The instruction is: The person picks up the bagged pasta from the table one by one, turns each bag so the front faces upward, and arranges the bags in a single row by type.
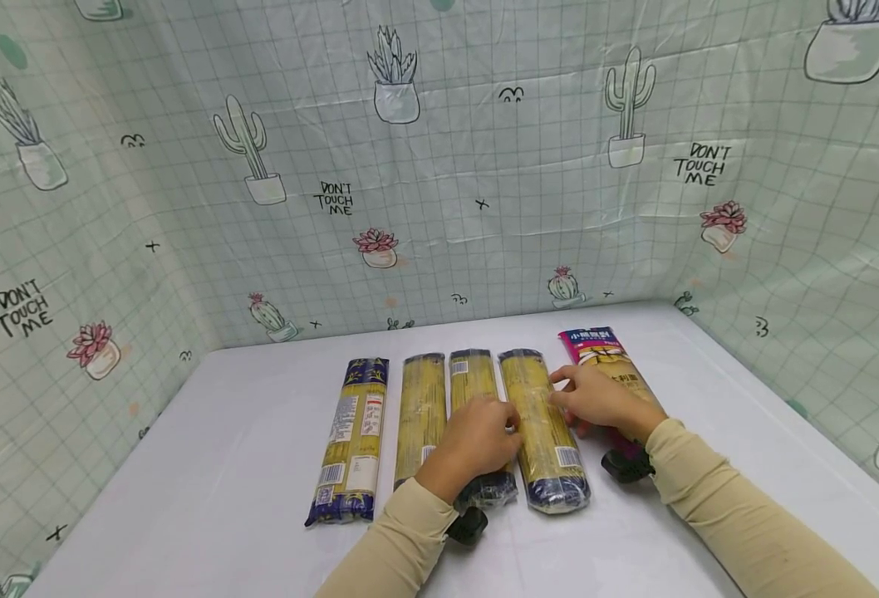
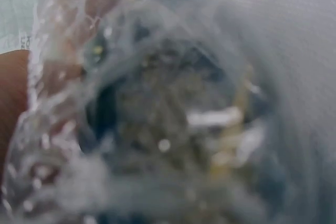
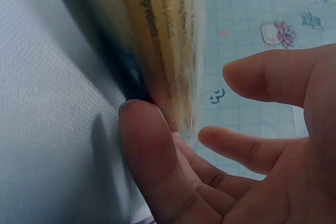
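Observation:
In the head view, a clear-wrapped pack of spaghetti (image 1: pixel 529 399) with dark blue ends lies between the two hands. The left hand (image 1: pixel 477 440) lies over the neighbouring spaghetti pack (image 1: pixel 472 378), its bent fingers at the left edge of the pack between the hands; whether they grip anything is hidden. The right hand (image 1: pixel 600 397) is at the opposite edge, and its spread fingers (image 3: pixel 149 145) touch the pack's edge (image 3: pixel 170 61) in the right wrist view. A blurred wrapped pack end (image 2: pixel 163 129) fills the left wrist view.
Two more spaghetti packs lie to the left: a clear-wrapped one (image 1: pixel 420 399) and a printed blue-ended one (image 1: pixel 353 436). A pink and blue pasta bag (image 1: pixel 604 349) lies partly under the right hand and forearm. A patterned curtain (image 1: pixel 447 166) surrounds the white table (image 1: pixel 223 465).

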### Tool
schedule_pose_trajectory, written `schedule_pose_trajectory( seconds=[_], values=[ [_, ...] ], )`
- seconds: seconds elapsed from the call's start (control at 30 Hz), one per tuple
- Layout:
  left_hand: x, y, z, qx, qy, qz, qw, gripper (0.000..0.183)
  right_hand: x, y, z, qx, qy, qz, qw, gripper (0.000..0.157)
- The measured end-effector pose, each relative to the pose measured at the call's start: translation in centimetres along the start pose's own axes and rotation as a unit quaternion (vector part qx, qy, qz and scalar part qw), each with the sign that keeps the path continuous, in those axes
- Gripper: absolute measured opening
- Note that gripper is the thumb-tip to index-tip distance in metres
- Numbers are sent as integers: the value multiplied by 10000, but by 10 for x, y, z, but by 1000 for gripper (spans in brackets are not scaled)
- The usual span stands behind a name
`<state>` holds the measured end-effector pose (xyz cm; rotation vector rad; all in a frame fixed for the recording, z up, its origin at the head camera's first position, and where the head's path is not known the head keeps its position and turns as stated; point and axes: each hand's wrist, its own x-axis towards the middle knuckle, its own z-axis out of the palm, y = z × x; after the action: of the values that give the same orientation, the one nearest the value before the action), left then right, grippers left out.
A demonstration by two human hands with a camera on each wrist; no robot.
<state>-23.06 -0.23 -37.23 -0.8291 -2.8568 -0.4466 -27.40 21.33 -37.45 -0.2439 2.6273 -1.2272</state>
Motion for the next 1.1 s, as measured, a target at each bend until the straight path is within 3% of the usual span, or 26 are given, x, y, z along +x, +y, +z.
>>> schedule_pose_trajectory(
  seconds=[0.17, 0.3, 0.47, 0.63, 0.83, 1.1],
  values=[
    [0, 3, 0, -66, -321, -270, 9991, 20, 1, 1, 2, -101, -30, 40, 9999, 50],
    [0, 7, 3, 164, -467, -373, 9981, 30, 2, 3, 4, -68, -111, 50, 9999, 53],
    [1, 11, 6, 545, -480, -426, 9964, 47, 1, 3, 5, -151, -200, -72, 9997, 55],
    [1, 16, 9, 603, -349, -585, 9959, 58, 1, 2, 5, -286, -208, -181, 9992, 55],
    [2, 23, 9, -79, -164, -744, 9971, 62, 0, 2, 4, -153, -210, -96, 9996, 56],
    [3, 28, 9, -734, 73, -608, 9954, 51, -3, 0, 2, 268, -191, 28, 9995, 56]
  ],
)
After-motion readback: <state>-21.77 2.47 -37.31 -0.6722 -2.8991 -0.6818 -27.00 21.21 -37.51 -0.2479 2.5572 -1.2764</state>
